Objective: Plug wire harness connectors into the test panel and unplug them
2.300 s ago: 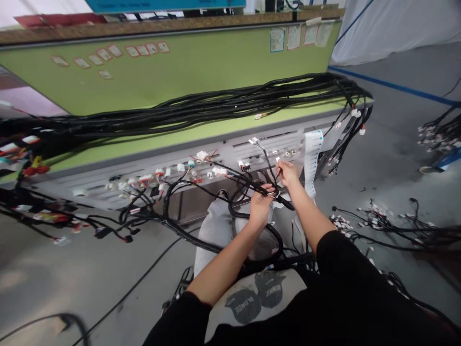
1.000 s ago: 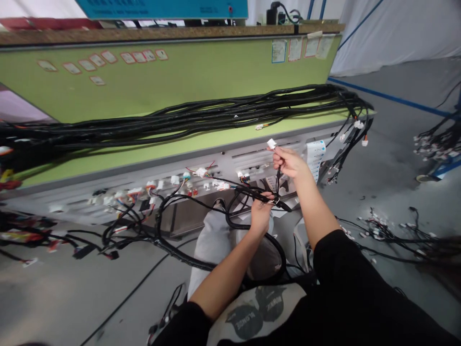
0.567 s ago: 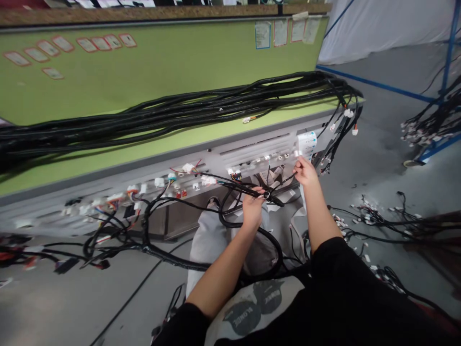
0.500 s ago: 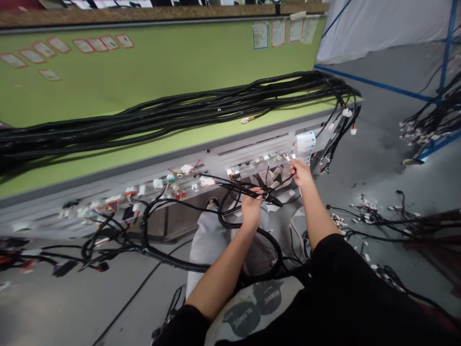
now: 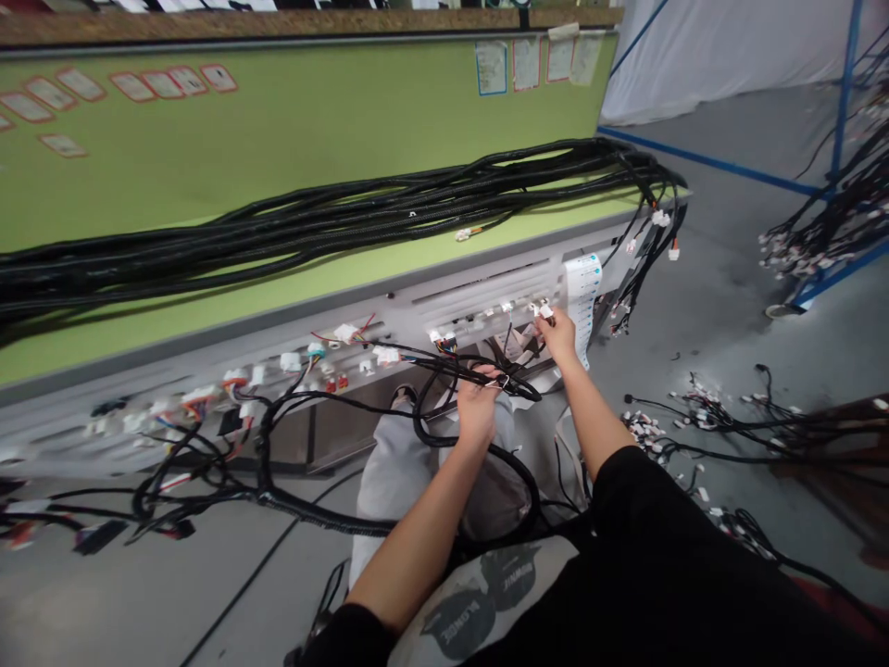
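Note:
My left hand (image 5: 478,408) is closed round a black wire harness (image 5: 522,389), where several branches come together below the grey panel. A white tie or string shows beside its fingers. Further right and a little higher, my right hand (image 5: 559,335) pinches a small white connector (image 5: 545,310) against the row of sockets on the grey panel (image 5: 403,320). A black wire runs from the harness toward that hand. Other white plugs, such as a wide white connector (image 5: 386,355), sit along the panel to the left with the harness wires in them.
Thick black cable bundles (image 5: 333,218) lie along the green ledge above the panel. A strip of white labels (image 5: 583,287) hangs right of my right hand. Loose harnesses (image 5: 708,408) lie to the right, near a blue frame (image 5: 722,167). Paper tags (image 5: 492,69) are stuck on the green board.
My right hand has moved left and slightly down along the panel, bringing the connector to the sockets. My left hand keeps its hold on the harness. The whole view has shifted slightly.

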### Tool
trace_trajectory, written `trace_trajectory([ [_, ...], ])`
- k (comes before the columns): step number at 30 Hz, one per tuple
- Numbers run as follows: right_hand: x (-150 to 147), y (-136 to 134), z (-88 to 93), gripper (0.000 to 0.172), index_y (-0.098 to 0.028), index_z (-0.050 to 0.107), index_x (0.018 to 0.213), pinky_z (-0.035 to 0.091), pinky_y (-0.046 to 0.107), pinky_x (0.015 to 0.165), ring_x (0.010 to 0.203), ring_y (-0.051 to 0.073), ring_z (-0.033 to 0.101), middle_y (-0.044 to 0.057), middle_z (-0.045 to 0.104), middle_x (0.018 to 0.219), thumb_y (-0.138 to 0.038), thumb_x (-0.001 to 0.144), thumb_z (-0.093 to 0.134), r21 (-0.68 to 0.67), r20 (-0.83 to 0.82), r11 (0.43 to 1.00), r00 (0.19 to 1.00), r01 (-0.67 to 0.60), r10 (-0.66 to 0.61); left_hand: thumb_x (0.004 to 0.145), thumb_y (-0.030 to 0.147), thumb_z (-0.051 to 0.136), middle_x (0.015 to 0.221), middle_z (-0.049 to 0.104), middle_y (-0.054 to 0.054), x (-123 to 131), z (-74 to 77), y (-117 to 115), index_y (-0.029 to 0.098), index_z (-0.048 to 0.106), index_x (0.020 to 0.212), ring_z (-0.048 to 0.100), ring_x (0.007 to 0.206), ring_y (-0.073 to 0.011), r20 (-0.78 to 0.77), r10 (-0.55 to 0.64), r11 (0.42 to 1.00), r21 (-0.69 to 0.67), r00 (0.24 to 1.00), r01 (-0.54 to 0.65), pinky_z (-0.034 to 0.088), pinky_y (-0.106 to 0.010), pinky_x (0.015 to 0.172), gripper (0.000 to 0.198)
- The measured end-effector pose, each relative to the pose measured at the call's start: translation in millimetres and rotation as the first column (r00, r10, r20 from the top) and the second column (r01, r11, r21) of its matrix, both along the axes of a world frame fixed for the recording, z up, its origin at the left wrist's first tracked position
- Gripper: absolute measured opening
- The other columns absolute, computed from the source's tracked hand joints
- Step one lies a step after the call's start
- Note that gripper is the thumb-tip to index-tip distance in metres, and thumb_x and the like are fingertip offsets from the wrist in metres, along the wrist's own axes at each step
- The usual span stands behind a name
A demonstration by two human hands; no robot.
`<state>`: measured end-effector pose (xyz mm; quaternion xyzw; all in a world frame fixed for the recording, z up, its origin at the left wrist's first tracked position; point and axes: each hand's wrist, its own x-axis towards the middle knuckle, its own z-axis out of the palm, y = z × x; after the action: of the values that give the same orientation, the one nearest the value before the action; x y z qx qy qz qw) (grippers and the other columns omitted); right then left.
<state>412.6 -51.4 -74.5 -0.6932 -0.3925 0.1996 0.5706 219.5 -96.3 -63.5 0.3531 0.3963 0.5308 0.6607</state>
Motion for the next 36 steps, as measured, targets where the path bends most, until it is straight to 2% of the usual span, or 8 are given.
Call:
trace_trajectory([
  [3, 3, -3, 2.4, 0.027, -0.018, 0.061, 0.099, 0.046, 0.028, 0.069, 0.070, 0.016, 0.060, 0.003, 0.065, 0.076, -0.026, 0.079, 0.045, -0.091, 0.287, 0.995, 0.958, 0.030, -0.003, 0.052, 0.018, 0.071, 0.076, 0.061, -0.002, 1, -0.1, 0, 0.015, 0.058, 0.080, 0.059, 0.071, -0.0129, -0.007, 0.003, 1.000, -0.004, 1.000, -0.003, 0.047, -0.031, 0.074, 0.031],
  [7, 2, -5, 10.7, 0.035, -0.017, 0.061, 0.108, 0.042, 0.030, 0.079, 0.085, 0.019, 0.059, 0.008, 0.066, 0.093, -0.017, 0.079, 0.042, -0.185, 0.577, 0.980, 0.815, 0.069, 0.052, 0.052, 0.018, 0.070, 0.075, 0.062, -0.002, 1, -0.5, 0, 0.015, 0.059, 0.080, 0.059, 0.071, -0.0131, -0.014, 0.004, 1.000, -0.014, 1.000, -0.004, 0.047, -0.030, 0.073, 0.030],
  [10, -1, -4, 18.9, 0.036, -0.017, 0.060, 0.112, 0.041, 0.030, 0.078, 0.086, 0.021, 0.058, 0.011, 0.066, 0.095, -0.017, 0.081, 0.041, -0.287, 0.668, 0.953, 0.733, 0.094, 0.129, 0.053, 0.018, 0.070, 0.075, 0.062, -0.002, 0, -0.2, 0, 0.015, 0.059, 0.080, 0.059, 0.071, -0.0132, -0.021, -0.004, 1.000, 0.001, 1.000, 0.004, 0.047, -0.029, 0.072, 0.029],
  [14, -3, -3, 27.8, 0.034, -0.016, 0.059, 0.112, 0.041, 0.030, 0.074, 0.082, 0.022, 0.060, 0.013, 0.067, 0.089, -0.018, 0.084, 0.040, -0.348, 0.690, 0.927, 0.707, 0.141, 0.152, 0.053, 0.017, 0.069, 0.075, 0.062, -0.002, 0, 1.4, -1, 0.015, 0.059, 0.080, 0.059, 0.071, -0.0128, -0.024, -0.015, 1.000, 0.004, 1.000, 0.015, 0.046, -0.028, 0.071, 0.029],
  [22, 1, 12, 43.7, 0.023, -0.012, 0.062, 0.095, 0.040, 0.033, 0.074, 0.081, 0.025, 0.060, 0.018, 0.065, 0.084, -0.015, 0.083, 0.043, -0.391, 0.664, 0.915, 0.719, 0.101, 0.204, 0.054, 0.019, 0.070, 0.076, 0.062, -0.002, 0, 2.1, -3, 0.015, 0.059, 0.081, 0.059, 0.072, -0.0134, -0.028, -0.035, 0.999, 0.014, 0.999, 0.036, 0.046, -0.028, 0.071, 0.030],
  [29, 5, 18, 25.8, 0.032, -0.014, 0.052, 0.111, 0.042, 0.030, 0.073, 0.078, 0.020, 0.059, 0.008, 0.064, 0.081, -0.020, 0.080, 0.050, -0.223, 0.536, 0.960, 0.844, 0.172, -0.027, 0.054, 0.016, 0.069, 0.076, 0.062, -0.002, 2, 0.8, -4, 0.015, 0.060, 0.080, 0.058, 0.073, -0.0127, -0.020, -0.042, 0.999, 0.028, 0.999, 0.042, 0.045, -0.027, 0.072, 0.027],
  [32, 13, 16, 23.9, 0.025, -0.017, 0.060, 0.098, 0.042, 0.030, 0.077, 0.083, 0.018, 0.057, 0.006, 0.065, 0.088, -0.026, 0.075, 0.054, -0.122, 0.379, 0.992, 0.925, 0.038, 0.011, 0.054, 0.018, 0.069, 0.076, 0.062, -0.002, 2, 2.0, -4, 0.016, 0.060, 0.080, 0.058, 0.073, -0.0129, -0.029, -0.035, 0.999, 0.025, 0.999, 0.036, 0.046, -0.027, 0.071, 0.028],
  [36, 21, 12, 27.5, 0.033, -0.016, 0.062, 0.094, 0.042, 0.027, 0.073, 0.080, 0.014, 0.056, 0.003, 0.064, 0.090, -0.038, 0.069, 0.058, 0.079, -0.048, 0.993, 0.994, -0.090, 0.094, 0.054, 0.019, 0.069, 0.076, 0.062, -0.002, 2, 2.3, -3, 0.015, 0.059, 0.081, 0.059, 0.072, -0.0128, -0.032, -0.043, 0.999, 0.021, 0.999, 0.044, 0.045, -0.027, 0.070, 0.029],
])
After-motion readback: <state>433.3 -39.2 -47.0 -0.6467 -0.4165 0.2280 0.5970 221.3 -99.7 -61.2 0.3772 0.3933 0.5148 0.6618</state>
